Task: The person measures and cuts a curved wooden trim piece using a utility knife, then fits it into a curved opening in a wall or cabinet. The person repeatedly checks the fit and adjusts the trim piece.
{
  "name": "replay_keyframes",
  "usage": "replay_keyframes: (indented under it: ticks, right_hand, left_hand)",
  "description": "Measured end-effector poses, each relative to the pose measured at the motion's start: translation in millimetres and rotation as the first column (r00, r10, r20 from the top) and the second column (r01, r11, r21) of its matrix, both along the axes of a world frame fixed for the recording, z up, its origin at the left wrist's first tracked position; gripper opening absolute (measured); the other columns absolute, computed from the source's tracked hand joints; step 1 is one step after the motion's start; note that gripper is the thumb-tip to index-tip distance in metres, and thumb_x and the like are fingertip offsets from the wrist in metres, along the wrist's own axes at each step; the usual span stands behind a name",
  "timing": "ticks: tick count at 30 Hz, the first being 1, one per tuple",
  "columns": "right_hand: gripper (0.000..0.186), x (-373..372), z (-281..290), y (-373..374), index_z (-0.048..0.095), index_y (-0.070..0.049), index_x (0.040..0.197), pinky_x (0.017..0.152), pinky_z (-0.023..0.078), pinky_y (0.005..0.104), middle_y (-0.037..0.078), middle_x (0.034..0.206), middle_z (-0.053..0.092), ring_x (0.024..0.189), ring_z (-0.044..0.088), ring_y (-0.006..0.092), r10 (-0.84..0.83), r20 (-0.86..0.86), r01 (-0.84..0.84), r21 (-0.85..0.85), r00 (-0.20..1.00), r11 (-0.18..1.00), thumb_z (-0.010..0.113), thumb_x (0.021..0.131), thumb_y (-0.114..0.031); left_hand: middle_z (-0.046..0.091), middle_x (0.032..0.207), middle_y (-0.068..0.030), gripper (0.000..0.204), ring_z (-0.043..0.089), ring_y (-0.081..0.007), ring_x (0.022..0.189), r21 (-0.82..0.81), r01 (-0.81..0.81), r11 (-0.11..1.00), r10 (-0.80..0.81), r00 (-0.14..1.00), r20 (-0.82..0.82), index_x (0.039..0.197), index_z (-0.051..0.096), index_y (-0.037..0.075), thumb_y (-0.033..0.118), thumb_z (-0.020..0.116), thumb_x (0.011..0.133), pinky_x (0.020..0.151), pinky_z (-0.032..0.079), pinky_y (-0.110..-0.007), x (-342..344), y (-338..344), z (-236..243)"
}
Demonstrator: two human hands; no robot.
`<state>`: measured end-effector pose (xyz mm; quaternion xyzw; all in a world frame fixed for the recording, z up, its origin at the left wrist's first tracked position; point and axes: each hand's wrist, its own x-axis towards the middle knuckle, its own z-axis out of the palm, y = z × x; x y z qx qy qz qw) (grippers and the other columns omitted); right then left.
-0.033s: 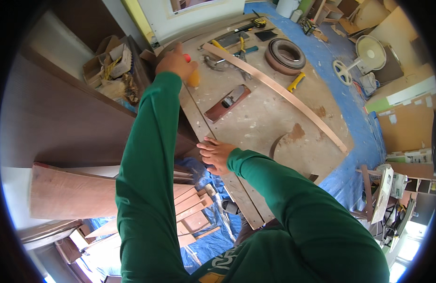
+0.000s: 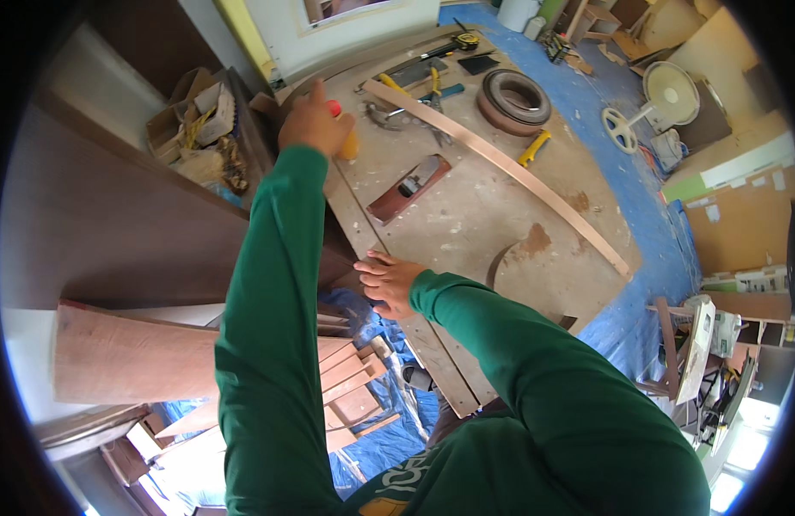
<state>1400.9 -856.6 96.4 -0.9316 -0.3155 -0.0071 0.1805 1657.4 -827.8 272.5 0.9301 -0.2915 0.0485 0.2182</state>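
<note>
Hardly anything has shifted: both hands keep their places along the counter's (image 2: 466,215) edge. The left hand (image 2: 316,125), one finger stretched out, is just beside a red-capped yellow bottle (image 2: 350,148). Whether its grip or the right hand's (image 2: 388,285) holds anything, I can't tell. A cardboard box (image 2: 162,136) cradles a white box (image 2: 218,122).

a workshop with workbench (image 2: 466,215), wood plane (image 2: 408,190), hammer (image 2: 383,118).
</note>
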Motion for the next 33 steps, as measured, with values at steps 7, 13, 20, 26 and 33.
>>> replay_keyframes:
  ticks: [7, 13, 20, 26, 33]
  right_hand:
    - [0.037, 3, -5, -5, 0.074, -0.005, 0.098, 0.125, 0.015, 0.0599, 0.013, 0.120, 0.064, 0.142, 0.042, 0.0333, 0.000, 0.049, 0.000, -0.009, 0.999, 1.000, 0.063, 0.086, -0.038]
    - [0.038, 4, -8, -7, 0.072, -0.003, 0.093, 0.124, 0.018, 0.0594, 0.017, 0.119, 0.064, 0.142, 0.042, 0.0355, 0.008, 0.070, -0.010, 0.024, 0.997, 1.000, 0.064, 0.088, -0.039]
    - [0.049, -1, 3, -9, 0.074, -0.006, 0.102, 0.124, 0.017, 0.0567, 0.016, 0.123, 0.064, 0.143, 0.039, 0.0349, 0.021, 0.051, -0.020, -0.032, 0.998, 0.999, 0.061, 0.090, -0.052]
    - [0.067, -40, 73, 10, 0.063, -0.013, 0.137, 0.120, 0.019, 0.0632, 0.016, 0.152, 0.049, 0.152, 0.025, 0.0339, -0.028, -0.125, 0.026, -0.017, 0.992, 1.000, 0.043, 0.099, -0.064]
    - [0.071, -296, 162, -138, 0.050, -0.009, 0.149, 0.119, 0.034, 0.0432, 0.020, 0.147, 0.054, 0.136, 0.051, 0.0336, 0.800, -0.480, -0.166, 0.811, 0.361, 0.561, 0.033, 0.106, -0.062]
  left_hand:
    - [0.064, 0.092, -0.0178, 0.008, 0.061, -0.0362, 0.083, -0.494, 0.031, 0.869, -0.061, 0.997, -0.044, 0.096, 0.066, -0.003, 0.005, 0.063, 0.095, 0.074, 0.049, -0.043, -224, 149, -81]
    - [0.043, 0.147, -0.0222, 0.081, 0.062, -0.0335, 0.110, -0.267, -0.437, 0.859, 0.165, 0.729, -0.664, 0.152, 0.034, 0.004, -0.008, 0.070, 0.080, 0.085, 0.057, -0.040, -483, 317, -181]
    - [0.051, 0.148, -0.0213, 0.066, 0.050, -0.0299, 0.137, -0.136, -0.752, 0.645, -0.329, -0.112, -0.938, 0.147, 0.046, -0.005, 0.043, 0.056, 0.104, 0.116, 0.037, -0.043, -606, 281, -97]
    - [0.053, 0.145, -0.0223, 0.059, 0.052, -0.0310, 0.135, -0.305, -0.807, 0.506, -0.557, -0.036, -0.829, 0.143, 0.050, -0.005, 0.040, 0.054, 0.105, 0.114, 0.038, -0.044, -653, 150, -14]
    - [0.056, 0.142, -0.0234, 0.052, 0.054, -0.0322, 0.132, -0.426, -0.817, 0.388, -0.534, 0.178, -0.827, 0.138, 0.055, -0.005, 0.036, 0.052, 0.106, 0.113, 0.039, -0.044, -725, 43, 42]
